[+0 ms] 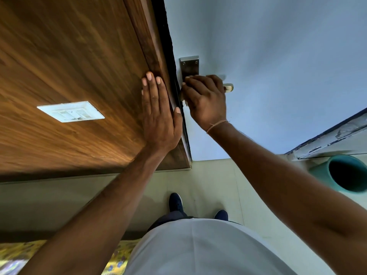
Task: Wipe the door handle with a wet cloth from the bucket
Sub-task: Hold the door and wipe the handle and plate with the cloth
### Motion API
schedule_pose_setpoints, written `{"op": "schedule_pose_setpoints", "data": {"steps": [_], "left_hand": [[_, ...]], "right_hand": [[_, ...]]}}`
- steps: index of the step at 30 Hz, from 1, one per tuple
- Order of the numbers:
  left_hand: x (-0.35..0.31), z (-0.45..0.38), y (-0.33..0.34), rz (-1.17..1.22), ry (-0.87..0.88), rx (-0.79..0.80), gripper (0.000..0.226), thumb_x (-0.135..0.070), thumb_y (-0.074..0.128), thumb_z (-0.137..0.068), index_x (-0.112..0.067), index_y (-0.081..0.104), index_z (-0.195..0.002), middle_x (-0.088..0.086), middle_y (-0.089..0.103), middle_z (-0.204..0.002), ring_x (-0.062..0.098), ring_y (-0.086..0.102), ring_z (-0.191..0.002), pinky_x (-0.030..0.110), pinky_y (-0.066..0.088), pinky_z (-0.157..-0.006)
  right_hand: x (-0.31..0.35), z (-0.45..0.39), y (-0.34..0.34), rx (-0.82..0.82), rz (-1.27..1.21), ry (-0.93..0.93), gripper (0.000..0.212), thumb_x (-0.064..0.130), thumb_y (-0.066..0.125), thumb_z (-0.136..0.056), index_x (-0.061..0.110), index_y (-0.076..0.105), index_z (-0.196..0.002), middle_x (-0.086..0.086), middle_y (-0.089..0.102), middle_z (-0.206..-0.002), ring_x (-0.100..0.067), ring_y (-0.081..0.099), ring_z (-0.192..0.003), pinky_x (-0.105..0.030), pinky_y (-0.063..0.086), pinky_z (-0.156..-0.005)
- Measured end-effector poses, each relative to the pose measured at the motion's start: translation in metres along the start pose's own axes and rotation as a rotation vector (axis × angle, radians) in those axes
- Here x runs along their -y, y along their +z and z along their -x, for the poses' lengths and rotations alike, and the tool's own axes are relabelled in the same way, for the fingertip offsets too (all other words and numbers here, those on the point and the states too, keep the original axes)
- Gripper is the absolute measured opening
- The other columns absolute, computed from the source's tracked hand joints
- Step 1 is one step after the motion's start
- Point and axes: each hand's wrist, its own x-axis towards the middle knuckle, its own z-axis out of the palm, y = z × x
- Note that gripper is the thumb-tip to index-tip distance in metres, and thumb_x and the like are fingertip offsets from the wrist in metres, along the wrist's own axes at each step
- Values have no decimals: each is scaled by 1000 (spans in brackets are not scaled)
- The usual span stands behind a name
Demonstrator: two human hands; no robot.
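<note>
Steel is what I've got under my right hand (206, 100) just now: the door handle (228, 87), its lever poking out past my knuckles, its backplate (189, 66) showing above my fingers. My right grip is curled around the lever, grasping it. Is there a cloth in there? I cannot tell; none shows between my fingers, only bare metal at the lever's tip.

My left hand (158, 114) lies flat and released against the brown wooden frame (79, 56), fingers straight, right at the edge where the wood meets the pale blue door (278, 56). It's bracing me, I reckon.

How far along? Hard call. The handle looks neither wet nor streaked from here, so I judge the wiping is either barely begun or not begun at all. The teal bucket (345, 175) stands on the floor by the door's lower corner, off to my right and well apart from the handle, its inside too dark to show water or cloth.

Around me: a white switch plate (70, 111) on the wood, my dark shoes (175, 201) on the pale floor (208, 181). Nothing blocks the handle but my own fingers.
</note>
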Motion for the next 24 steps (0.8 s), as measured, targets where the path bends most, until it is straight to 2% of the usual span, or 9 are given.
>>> {"op": "schedule_pose_setpoints", "data": {"steps": [7, 11, 18, 24], "left_hand": [[1, 0, 1, 10, -5, 2, 77, -24, 52, -106, 8, 18, -167, 33, 18, -176, 48, 16, -166, 60, 20, -136], [1, 1, 0, 5, -8, 9, 76, -25, 51, -107, 6, 18, -168, 31, 17, -177, 46, 15, -167, 60, 22, -135], [2, 0, 0, 3, -5, 6, 76, -26, 50, -107, 8, 20, -167, 32, 19, -176, 47, 16, -166, 61, 23, -134], [-1, 1, 0, 27, -5, -12, 75, -26, 51, -107, 10, 20, -166, 34, 20, -175, 48, 18, -166, 60, 22, -135]], "right_hand": [[-26, 10, -15, 24, -9, 10, 31, 27, 73, -99, 16, 77, -128, -2, 76, -131, -29, 70, -118, -47, 50, -101], [-19, 12, -9, -11, 11, 58, 25, 23, 72, -99, 15, 79, -122, -2, 77, -126, -29, 70, -115, -47, 51, -100], [-7, 9, -4, 73, 94, 96, 26, 34, 65, -98, 15, 74, -114, -6, 72, -114, -34, 64, -105, -47, 41, -95], [3, 5, 1, 105, 114, 180, 27, 38, 66, -89, 16, 69, -104, -9, 67, -105, -35, 58, -99, -49, 41, -91]]}}
